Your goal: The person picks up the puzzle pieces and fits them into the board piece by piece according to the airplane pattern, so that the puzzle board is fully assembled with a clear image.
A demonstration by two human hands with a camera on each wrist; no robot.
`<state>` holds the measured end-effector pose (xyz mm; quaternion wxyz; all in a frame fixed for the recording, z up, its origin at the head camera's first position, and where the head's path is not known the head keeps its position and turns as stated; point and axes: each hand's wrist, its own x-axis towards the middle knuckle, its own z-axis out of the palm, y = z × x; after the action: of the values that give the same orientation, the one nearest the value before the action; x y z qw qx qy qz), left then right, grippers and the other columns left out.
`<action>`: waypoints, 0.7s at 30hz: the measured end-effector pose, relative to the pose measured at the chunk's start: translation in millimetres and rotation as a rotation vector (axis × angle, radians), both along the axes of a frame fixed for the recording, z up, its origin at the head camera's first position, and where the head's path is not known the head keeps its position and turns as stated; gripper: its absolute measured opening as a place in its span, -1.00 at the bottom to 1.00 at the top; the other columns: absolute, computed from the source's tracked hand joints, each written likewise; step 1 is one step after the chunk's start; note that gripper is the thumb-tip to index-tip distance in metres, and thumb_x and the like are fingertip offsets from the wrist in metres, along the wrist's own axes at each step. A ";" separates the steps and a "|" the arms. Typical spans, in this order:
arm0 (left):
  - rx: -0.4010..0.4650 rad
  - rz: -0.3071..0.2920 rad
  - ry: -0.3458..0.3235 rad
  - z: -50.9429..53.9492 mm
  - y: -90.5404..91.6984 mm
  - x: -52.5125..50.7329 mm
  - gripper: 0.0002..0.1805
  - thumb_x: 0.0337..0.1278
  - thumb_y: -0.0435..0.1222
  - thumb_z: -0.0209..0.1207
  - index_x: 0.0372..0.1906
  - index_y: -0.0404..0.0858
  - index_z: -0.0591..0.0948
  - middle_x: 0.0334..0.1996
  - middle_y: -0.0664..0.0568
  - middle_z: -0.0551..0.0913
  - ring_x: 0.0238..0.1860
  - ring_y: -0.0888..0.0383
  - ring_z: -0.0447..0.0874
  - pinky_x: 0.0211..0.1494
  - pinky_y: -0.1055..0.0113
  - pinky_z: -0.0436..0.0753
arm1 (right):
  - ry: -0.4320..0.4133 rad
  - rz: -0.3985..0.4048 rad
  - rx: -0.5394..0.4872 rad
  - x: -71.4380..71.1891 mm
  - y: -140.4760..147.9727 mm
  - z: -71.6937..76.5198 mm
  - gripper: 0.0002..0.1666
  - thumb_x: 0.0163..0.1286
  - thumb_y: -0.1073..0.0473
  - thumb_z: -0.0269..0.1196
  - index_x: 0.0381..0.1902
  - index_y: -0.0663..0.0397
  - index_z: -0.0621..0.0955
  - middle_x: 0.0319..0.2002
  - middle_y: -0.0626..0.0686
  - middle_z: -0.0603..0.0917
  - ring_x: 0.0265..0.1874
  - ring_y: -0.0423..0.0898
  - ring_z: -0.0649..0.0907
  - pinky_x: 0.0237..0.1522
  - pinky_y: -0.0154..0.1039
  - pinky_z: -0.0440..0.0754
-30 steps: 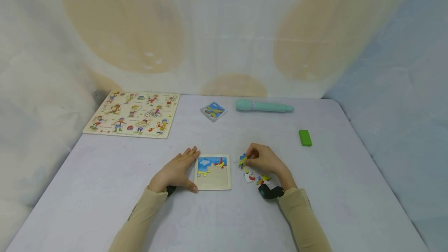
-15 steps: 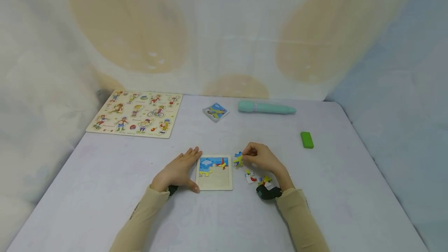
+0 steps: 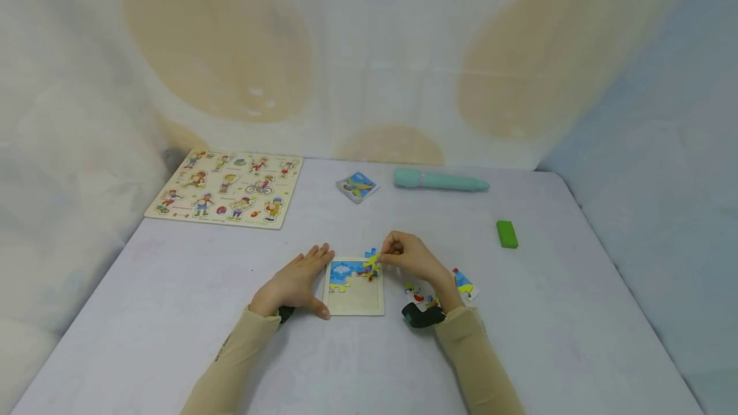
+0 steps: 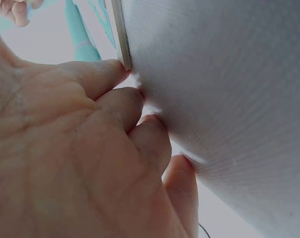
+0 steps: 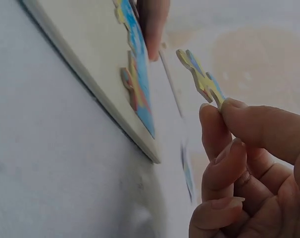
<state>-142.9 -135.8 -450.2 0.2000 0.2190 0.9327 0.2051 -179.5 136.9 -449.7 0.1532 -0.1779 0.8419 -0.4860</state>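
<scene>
A small square jigsaw tray (image 3: 357, 306) lies in front of the person, its top part filled with blue-sky pieces (image 3: 343, 269). The left hand (image 3: 294, 282) rests with spread fingers along the tray's left edge, touching the frame at the fingertips and thumb. Over the tray's upper right corner, the right hand (image 3: 410, 260) pinches a yellow and blue puzzle piece (image 5: 202, 79) between thumb and index finger. In the right wrist view that piece is raised above the tray. Loose puzzle pieces (image 3: 416, 294) lie right of the tray, partly hidden by the right wrist.
Another loose piece (image 3: 464, 283) lies right of the right forearm. Farther back are a wooden picture board (image 3: 230, 187), a small airplane picture card (image 3: 357, 186), a mint-green pen-shaped object (image 3: 444, 180) and a green block (image 3: 507, 234). Curtain-like cloth (image 3: 369, 50) surrounds the table.
The right hand has carried the pinched piece leftward, from beside the tray to over its upper right corner. A loose piece beyond the right forearm has come into view. The left hand keeps its place.
</scene>
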 end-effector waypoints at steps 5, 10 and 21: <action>0.001 -0.005 0.002 -1.9 0.4 -0.3 0.33 -0.45 -0.05 0.58 0.51 -0.34 0.07 0.55 -0.20 -0.05 0.57 -0.16 -0.16 0.58 -0.11 -0.05 | -0.024 0.015 0.013 2.4 -5.4 -2.8 -0.88 0.28 0.28 0.29 -0.32 0.16 0.53 -0.35 0.07 0.66 -0.40 -0.16 0.58 -0.38 -0.36 0.52; 0.006 -0.005 0.002 -2.8 0.0 -0.5 0.33 -0.44 -0.04 0.58 0.51 -0.34 0.07 0.55 -0.19 -0.05 0.57 -0.16 -0.16 0.58 -0.11 -0.05 | -0.050 0.024 0.023 5.2 -11.5 -4.4 -0.86 0.28 0.24 0.31 -0.34 0.14 0.53 -0.38 0.03 0.65 -0.44 -0.17 0.53 -0.42 -0.37 0.45; 0.010 -0.001 -0.004 -1.0 0.8 0.0 0.31 -0.42 -0.05 0.58 0.50 -0.35 0.07 0.55 -0.22 -0.04 0.56 -0.19 -0.15 0.58 -0.12 -0.04 | -0.075 0.074 0.079 8.3 -24.0 -4.2 -0.84 0.23 0.21 0.34 -0.37 0.09 0.54 -0.40 -0.01 0.66 -0.42 -0.19 0.55 -0.37 -0.36 0.49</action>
<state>-142.8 -135.0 -451.2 0.2011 0.2203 0.9311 0.2102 -171.2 112.9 -454.0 0.2092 -0.1844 0.8469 -0.4528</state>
